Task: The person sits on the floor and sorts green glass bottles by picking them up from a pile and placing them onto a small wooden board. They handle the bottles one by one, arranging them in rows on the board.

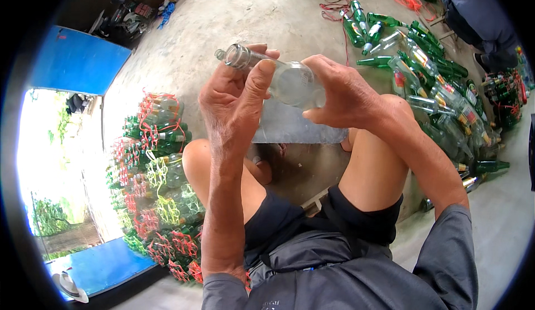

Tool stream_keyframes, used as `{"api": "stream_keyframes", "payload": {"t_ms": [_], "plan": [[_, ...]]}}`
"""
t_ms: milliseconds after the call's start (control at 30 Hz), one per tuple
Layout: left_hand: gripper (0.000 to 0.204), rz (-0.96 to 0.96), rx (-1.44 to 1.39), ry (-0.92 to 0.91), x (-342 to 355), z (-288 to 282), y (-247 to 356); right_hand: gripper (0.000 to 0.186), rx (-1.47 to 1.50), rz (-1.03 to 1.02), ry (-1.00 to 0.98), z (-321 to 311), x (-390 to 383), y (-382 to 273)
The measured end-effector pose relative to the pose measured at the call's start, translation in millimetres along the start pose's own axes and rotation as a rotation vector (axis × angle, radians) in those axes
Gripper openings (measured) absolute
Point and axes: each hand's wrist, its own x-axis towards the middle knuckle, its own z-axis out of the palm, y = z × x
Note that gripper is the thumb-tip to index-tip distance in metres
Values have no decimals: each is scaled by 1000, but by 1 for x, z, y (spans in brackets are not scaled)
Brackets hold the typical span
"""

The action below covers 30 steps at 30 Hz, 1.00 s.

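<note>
A clear glass bottle (294, 84) is held up in front of me, above my knees, tilted with its neck to the left. My left hand (237, 95) is closed round the neck, thumb on top. Just past its fingers a glass mouth shows, with a second, smaller glass rim (220, 54) beside it; whether that belongs to another bottle I cannot tell. My right hand (343, 90) grips the bottle's body near the base, thumb below and fingers above. Under the bottle, between my knees, lies a flat grey slab (304, 130), partly hidden by my hands.
Loose green and clear bottles (412, 70) are heaped at the right. Tied bundles of bottles (161, 182) in red and yellow cord are stacked at the left, near a doorway with blue panels (89, 59). Red cord (334, 3) lies ahead; another person's dark clothing (482, 14) shows far right.
</note>
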Motion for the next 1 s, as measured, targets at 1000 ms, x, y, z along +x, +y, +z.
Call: {"api": "stream_keyframes", "payload": {"t_ms": [1000], "plan": [[23,-153,369,141,8,-45,-158,20,-311,201,-503,-6,-22,18]]}}
